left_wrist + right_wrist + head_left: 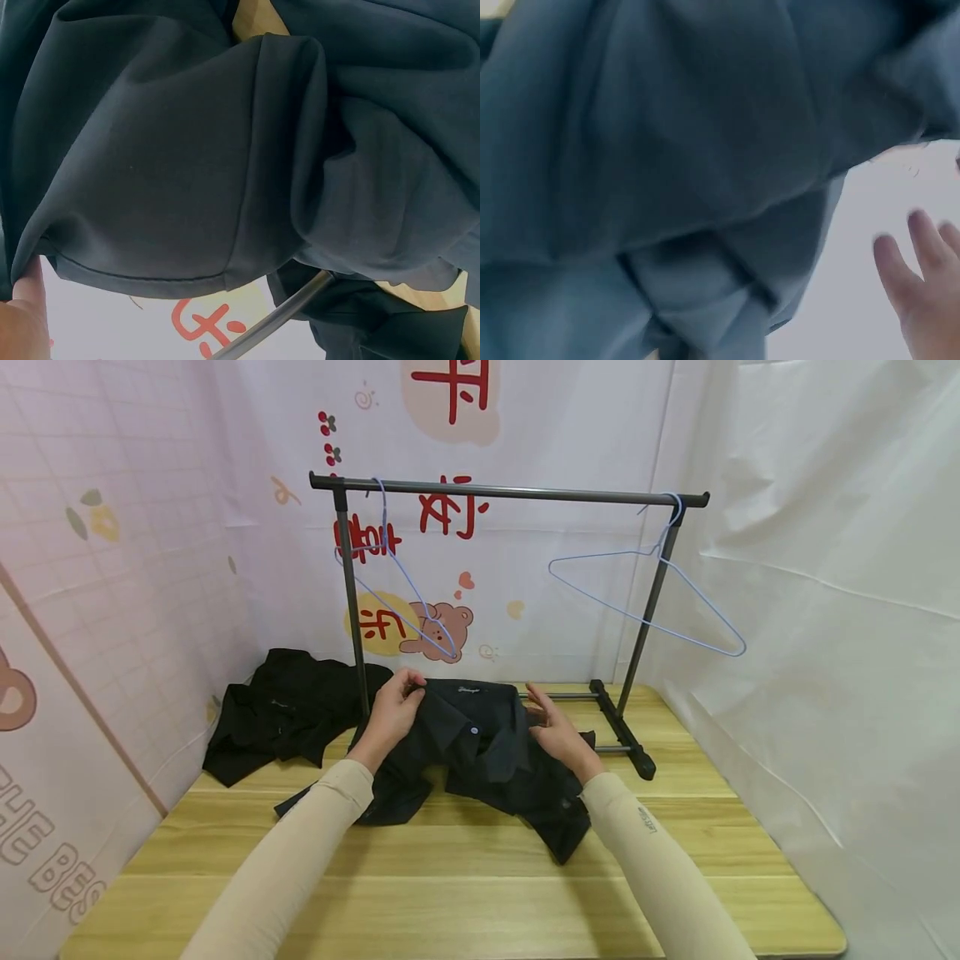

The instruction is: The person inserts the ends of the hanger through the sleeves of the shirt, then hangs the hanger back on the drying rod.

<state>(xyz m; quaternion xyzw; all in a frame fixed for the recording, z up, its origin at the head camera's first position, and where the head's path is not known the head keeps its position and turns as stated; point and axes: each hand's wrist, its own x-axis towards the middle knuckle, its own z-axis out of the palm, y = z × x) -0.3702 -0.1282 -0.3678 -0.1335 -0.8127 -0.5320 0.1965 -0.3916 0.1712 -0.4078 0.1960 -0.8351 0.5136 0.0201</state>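
A black collared shirt (450,727) with a pale button and a neck label is raised partly off the wooden table, its lower parts lying on the wood. At the left end of its collar, my left hand (393,706) pinches the cloth between thumb and fingers. My right hand (558,735) is beside the collar's right end, fingers spread and extended. In the right wrist view those fingers (896,274) stand apart from the shirt cloth (705,127). The left wrist view shows one fingertip (28,289) at the shirt's edge; most of that hand is out of frame.
A dark metal clothes rack (525,492) stands behind the shirt. Two blue wire hangers hang from it, one left (411,581) and one right (600,608). Another black garment (292,702) lies crumpled at the table's back left. White curtains enclose the wooden table (465,902).
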